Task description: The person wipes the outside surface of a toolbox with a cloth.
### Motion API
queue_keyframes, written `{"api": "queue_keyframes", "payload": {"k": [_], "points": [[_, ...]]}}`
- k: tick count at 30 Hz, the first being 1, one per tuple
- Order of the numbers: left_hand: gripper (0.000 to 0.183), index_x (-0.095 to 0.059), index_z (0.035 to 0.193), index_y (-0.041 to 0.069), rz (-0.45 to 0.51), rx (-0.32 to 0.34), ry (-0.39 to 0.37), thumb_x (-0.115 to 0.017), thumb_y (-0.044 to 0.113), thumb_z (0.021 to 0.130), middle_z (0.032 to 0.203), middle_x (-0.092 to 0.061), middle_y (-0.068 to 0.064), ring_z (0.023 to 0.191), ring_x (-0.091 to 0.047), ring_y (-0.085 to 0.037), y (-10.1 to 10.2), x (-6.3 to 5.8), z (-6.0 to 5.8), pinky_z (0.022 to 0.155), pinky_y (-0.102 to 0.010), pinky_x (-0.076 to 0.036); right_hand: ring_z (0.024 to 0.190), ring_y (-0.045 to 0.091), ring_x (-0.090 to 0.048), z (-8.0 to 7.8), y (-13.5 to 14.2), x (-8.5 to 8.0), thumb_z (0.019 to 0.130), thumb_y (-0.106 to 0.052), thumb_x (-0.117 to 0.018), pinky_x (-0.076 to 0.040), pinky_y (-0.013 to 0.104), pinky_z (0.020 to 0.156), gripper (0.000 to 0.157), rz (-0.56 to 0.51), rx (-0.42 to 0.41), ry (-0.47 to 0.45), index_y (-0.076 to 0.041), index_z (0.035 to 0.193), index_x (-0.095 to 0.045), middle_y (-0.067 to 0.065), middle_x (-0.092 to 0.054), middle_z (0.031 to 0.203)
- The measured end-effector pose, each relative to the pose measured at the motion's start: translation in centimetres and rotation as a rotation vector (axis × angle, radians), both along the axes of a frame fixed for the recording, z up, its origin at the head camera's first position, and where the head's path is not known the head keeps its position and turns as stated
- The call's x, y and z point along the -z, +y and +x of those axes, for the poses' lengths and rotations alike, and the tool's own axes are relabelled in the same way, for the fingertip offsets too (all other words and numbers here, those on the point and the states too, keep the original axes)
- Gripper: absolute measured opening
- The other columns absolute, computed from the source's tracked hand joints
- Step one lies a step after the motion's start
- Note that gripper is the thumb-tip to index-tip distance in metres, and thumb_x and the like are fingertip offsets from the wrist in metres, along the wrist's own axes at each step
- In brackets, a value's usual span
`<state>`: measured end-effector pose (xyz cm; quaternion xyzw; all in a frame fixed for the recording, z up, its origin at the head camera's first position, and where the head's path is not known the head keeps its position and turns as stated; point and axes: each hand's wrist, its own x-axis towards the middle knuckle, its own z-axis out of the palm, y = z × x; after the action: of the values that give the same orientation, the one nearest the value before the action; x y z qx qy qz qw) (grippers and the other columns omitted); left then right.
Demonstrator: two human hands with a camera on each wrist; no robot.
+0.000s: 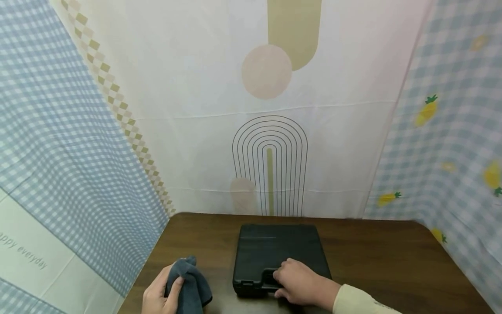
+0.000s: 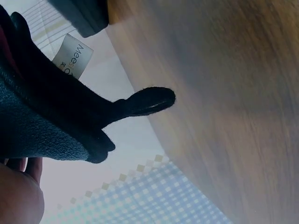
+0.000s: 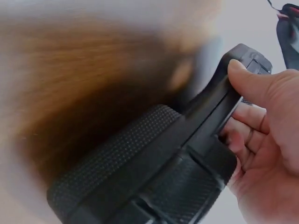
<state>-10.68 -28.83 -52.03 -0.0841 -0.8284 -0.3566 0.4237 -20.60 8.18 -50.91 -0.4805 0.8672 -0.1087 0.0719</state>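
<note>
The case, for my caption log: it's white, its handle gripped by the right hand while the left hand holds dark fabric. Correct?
No: the head view shows the case is black, not white; its handle is gripped by the right hand while the left hand holds dark fabric.

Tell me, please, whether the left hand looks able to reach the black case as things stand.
Probably yes: beyond the dark cloth that the left hand holds, only tabletop shows before the black case, though the cloth may hinder gripping.
</note>
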Motion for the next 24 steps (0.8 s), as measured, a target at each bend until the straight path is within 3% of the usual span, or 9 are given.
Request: {"api": "queue_keyframes", "payload": {"k": [5,16,21,24], "points": [[0.050,-0.080,0.123,0.013,-0.007,0.001,0.003,-0.081,-0.012,0.081,0.124,-0.073,0.022,0.113,-0.060,0.024,0.0,0.3,0.0,0.095,-0.002,-0.049,0.061,-0.002,-0.043,-0.5,-0.1,1.6,0.101,-0.039,-0.075,-0.040,0.023,0.067,0.020,0.075,-0.032,0.050,-0.021,0.093,-0.073,-0.013,-0.059,0.069],[0.053,-0.078,0.125,0.007,-0.028,0.099,0.041,-0.079,-0.016,0.078,0.126,-0.076,0.012,0.118,-0.062,0.018,0.1,0.6,-0.5,0.102,-0.002,-0.046,0.062,-0.001,-0.044,-0.8,-0.3,1.9,0.100,-0.042,-0.075,-0.040,0.022,0.071,0.019,0.093,0.019,0.046,-0.024,0.093,-0.073,-0.014,-0.057,0.069],[0.052,-0.079,0.124,0.007,-0.027,0.102,0.053,-0.079,-0.016,0.077,0.125,-0.077,0.011,0.117,-0.063,0.019,0.1,0.6,-0.6,0.101,-0.002,-0.046,0.053,0.000,-0.033,-1.2,0.0,0.9,0.104,-0.046,-0.069,-0.033,0.020,0.057,0.039,-0.040,0.054,-0.120,-0.023,0.074,-0.060,-0.015,-0.042,0.060],[0.051,-0.079,0.124,0.007,-0.033,0.098,0.053,-0.079,-0.015,0.078,0.124,-0.077,0.010,0.117,-0.063,0.019,0.0,0.6,-0.7,0.101,-0.003,-0.046,0.052,-0.001,-0.033,-1.8,0.2,0.0,0.106,-0.056,-0.061,-0.033,0.020,0.054,0.048,-0.126,0.091,-0.115,-0.026,0.069,-0.054,-0.017,-0.039,0.061]]}}
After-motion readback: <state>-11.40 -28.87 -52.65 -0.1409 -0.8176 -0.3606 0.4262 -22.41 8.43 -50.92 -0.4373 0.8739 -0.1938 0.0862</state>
